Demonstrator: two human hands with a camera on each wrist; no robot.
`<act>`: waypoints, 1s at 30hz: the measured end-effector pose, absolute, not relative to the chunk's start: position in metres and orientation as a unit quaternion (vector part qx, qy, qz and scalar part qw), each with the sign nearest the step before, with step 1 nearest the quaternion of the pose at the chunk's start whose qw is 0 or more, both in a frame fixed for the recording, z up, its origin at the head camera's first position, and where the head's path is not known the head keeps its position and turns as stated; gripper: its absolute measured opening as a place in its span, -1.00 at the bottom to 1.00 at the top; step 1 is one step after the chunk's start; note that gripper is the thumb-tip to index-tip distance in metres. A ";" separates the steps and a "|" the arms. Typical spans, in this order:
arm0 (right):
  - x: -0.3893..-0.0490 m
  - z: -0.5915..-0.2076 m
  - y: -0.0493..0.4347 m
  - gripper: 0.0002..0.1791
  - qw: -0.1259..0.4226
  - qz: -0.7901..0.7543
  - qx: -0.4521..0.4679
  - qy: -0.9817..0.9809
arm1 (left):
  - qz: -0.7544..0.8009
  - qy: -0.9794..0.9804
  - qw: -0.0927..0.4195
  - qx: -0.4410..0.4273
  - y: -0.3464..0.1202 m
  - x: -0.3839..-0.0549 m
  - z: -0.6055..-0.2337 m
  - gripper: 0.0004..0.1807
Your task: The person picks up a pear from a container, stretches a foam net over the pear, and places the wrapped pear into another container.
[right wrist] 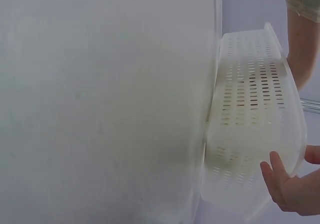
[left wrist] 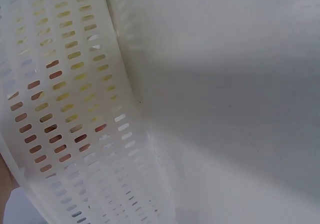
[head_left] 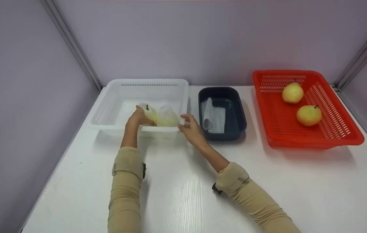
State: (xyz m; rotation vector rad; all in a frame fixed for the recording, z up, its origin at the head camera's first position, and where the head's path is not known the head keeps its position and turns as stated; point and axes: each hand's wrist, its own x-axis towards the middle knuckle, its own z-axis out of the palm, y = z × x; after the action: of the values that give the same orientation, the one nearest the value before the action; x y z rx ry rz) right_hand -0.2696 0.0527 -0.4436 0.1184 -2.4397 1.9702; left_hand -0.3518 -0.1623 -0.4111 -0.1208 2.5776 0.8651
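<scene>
In the head view my left hand (head_left: 140,117) reaches over the front wall of a white plastic basket (head_left: 105,126) and holds a pale yellow pear (head_left: 151,114) in a white foam net. Right beside it lies a second netted pear (head_left: 167,117), in the basket's front right corner. My right hand (head_left: 192,129) grips the rim at that corner, fingers outside the wall. The right wrist view shows this hand (right wrist: 295,186) against the basket (right wrist: 245,139). From the left wrist, only the slotted wall (left wrist: 70,99) shows, with yellow and skin tones behind its holes.
A dark blue bin (head_left: 233,119) with white foam nets (head_left: 217,118) stands right of the white basket. Farther right is a red basket (head_left: 277,129) holding two bare pears (head_left: 292,93). Panel walls (head_left: 202,42) close off the back and sides of the white table (head_left: 177,194).
</scene>
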 end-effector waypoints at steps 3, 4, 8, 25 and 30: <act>-0.268 -0.444 0.057 -0.57 0.003 0.630 0.059 -0.774 | 0.305 0.929 0.209 -0.035 -0.165 -0.352 -0.414 0.24; -0.267 -0.443 0.060 -0.57 0.003 0.631 0.066 -0.773 | 0.306 0.928 0.208 -0.037 -0.166 -0.351 -0.414 0.24; -0.263 -0.437 0.071 -0.55 -0.001 0.634 0.074 -0.770 | 0.303 0.928 0.210 -0.049 -0.169 -0.347 -0.412 0.23; -0.252 -0.405 0.157 -0.56 0.064 0.692 0.047 -0.717 | 0.392 0.914 -0.096 -0.037 -0.125 -0.318 -0.375 -0.04; -0.245 -0.398 0.190 -0.57 0.085 0.703 0.040 -0.705 | 0.425 0.885 -0.187 0.011 -0.084 -0.299 -0.375 -0.25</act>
State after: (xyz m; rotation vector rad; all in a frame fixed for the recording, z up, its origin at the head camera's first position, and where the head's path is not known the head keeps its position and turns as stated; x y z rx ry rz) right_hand -0.2450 0.1895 -0.3979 0.1192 -2.1026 2.0969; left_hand -0.2985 -0.0845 -0.3752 0.0393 3.1711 1.5236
